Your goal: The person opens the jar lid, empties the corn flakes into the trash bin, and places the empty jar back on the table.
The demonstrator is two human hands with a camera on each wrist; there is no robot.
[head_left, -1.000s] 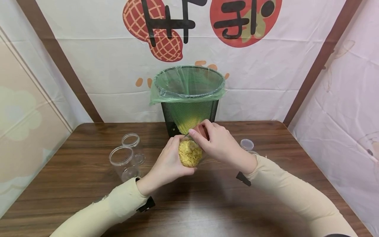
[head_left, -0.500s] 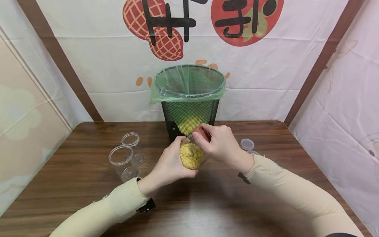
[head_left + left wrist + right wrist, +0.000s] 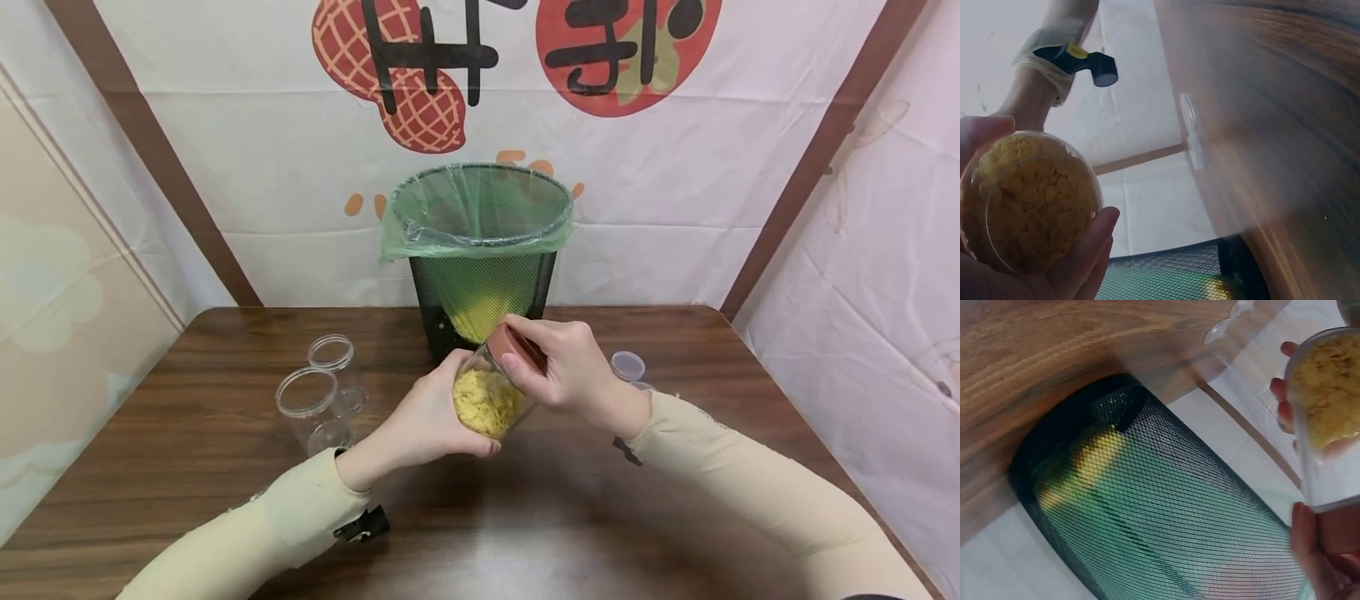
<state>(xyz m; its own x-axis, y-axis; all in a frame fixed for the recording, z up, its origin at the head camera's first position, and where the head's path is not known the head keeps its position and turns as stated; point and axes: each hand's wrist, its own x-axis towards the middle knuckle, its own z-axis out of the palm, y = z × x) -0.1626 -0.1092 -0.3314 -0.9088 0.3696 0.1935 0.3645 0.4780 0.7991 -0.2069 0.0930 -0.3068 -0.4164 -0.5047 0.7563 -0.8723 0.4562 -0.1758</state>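
Observation:
Over the middle of the table, my left hand point(image 3: 420, 417) grips a clear jar point(image 3: 489, 403) with yellow flakes inside, its fingers wrapped round the side. The jar leans, lid end up and to the right. My right hand point(image 3: 570, 365) holds the reddish-brown lid point(image 3: 504, 345) between thumb and fingers, and the lid sits at the jar's mouth. In the left wrist view the jar's round base point(image 3: 1035, 206) faces the camera, flakes pressed against it. The right wrist view shows the flakes point(image 3: 1332, 387) through the wall, with the lid point(image 3: 1340, 530) below.
Just beyond the hands stands a black mesh bin point(image 3: 543, 279) lined with a green bag point(image 3: 480, 242), something yellow at its bottom. Two clear lidless jars point(image 3: 306, 402) stand at the left. Small clear containers point(image 3: 627, 365) sit on the table point(image 3: 187, 450) behind the right forearm.
The jar has come slightly down and tilted, so more of its side and lid show. Both hands have moved with it, the right hand a little downward and to the right.

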